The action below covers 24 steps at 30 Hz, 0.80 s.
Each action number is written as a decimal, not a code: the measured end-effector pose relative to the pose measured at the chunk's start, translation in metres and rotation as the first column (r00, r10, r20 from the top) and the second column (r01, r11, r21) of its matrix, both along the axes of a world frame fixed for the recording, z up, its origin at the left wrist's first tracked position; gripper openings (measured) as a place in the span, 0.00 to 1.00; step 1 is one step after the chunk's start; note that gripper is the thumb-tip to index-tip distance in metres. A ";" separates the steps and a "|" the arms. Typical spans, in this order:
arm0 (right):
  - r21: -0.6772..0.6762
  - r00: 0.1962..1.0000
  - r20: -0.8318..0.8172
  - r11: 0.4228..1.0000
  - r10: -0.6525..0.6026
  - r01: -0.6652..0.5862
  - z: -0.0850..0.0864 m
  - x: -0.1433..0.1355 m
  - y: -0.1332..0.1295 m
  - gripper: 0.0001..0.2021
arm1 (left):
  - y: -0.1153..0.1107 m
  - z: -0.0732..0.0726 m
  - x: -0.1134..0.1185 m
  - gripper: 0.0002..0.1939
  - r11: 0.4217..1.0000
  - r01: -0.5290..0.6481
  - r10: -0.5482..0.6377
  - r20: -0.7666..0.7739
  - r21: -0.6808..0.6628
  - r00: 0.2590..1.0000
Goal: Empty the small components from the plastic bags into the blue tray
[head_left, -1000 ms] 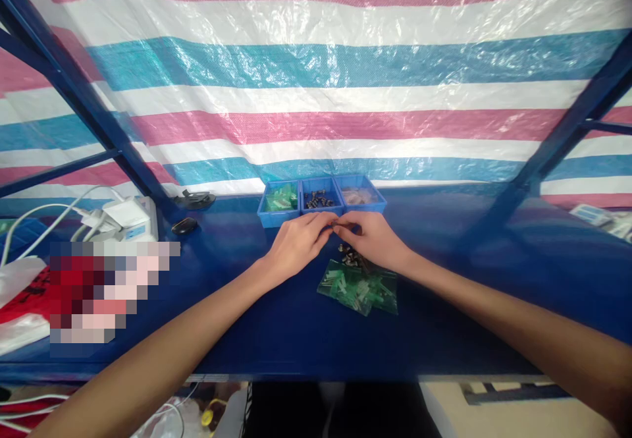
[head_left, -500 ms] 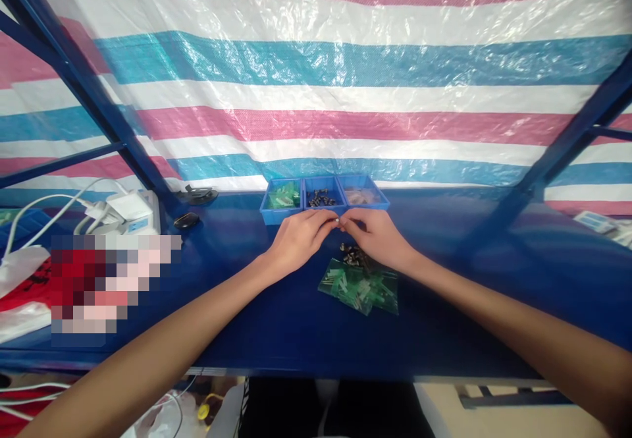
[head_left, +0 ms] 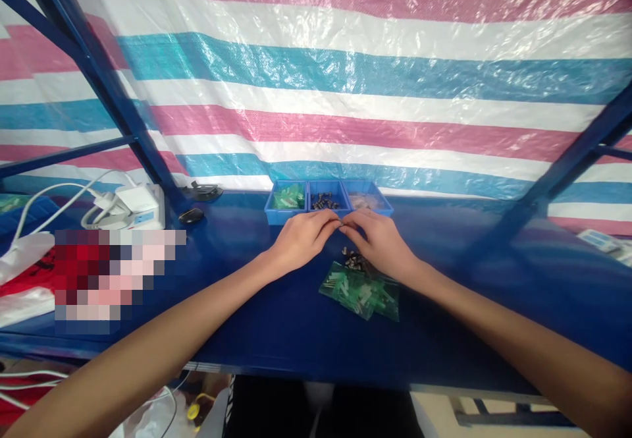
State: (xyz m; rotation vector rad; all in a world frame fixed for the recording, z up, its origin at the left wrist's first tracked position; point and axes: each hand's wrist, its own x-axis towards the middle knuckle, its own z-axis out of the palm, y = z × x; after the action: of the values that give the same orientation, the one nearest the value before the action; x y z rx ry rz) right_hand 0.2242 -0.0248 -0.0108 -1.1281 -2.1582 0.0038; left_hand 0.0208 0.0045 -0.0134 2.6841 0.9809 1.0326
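Observation:
My left hand [head_left: 307, 237] and my right hand [head_left: 378, 240] meet fingertip to fingertip over the blue table, just in front of three blue trays. Both are closed in a pinch around something too small to make out. The left tray [head_left: 288, 217] holds green pieces, the middle tray [head_left: 328, 188] small dark metal parts, and the right tray [head_left: 380, 207] pale pieces. Beneath my right hand lies a pile of small metal parts [head_left: 351, 258], partly hidden by it. Green plastic bags [head_left: 358, 291] with slim pieces inside lie nearer to me.
On the left are a white power strip [head_left: 155, 211] with plugs and cables, a black mouse-like object [head_left: 191, 216] and a red and white bag [head_left: 29, 273]. A white box [head_left: 597, 240] sits at the far right. Striped sheeting [head_left: 345, 115] hangs behind, between blue frame posts.
The camera view has shifted slightly. My fingertips still meet, with the right fingers turned a little, and the pale spot between them now looks darker.

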 end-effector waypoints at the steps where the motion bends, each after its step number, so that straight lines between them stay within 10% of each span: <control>1: 0.008 1.000 0.012 1.000 0.008 -0.008 0.000 0.000 0.000 0.08 | 0.000 0.000 -0.001 0.12 1.000 0.000 0.000 -0.012 0.005 1.000; 24: 0.063 0.999 -0.027 0.998 0.021 -0.020 0.004 -0.001 -0.006 0.09 | -0.001 -0.003 -0.002 0.15 0.994 -0.010 0.019 -0.079 0.107 0.997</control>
State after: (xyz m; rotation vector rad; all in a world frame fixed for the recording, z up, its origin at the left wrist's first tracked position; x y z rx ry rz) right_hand 0.2229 -0.0305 -0.0072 -1.0641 -2.1309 -0.0391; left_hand 0.0191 0.0038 -0.0160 2.8294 0.9872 1.0153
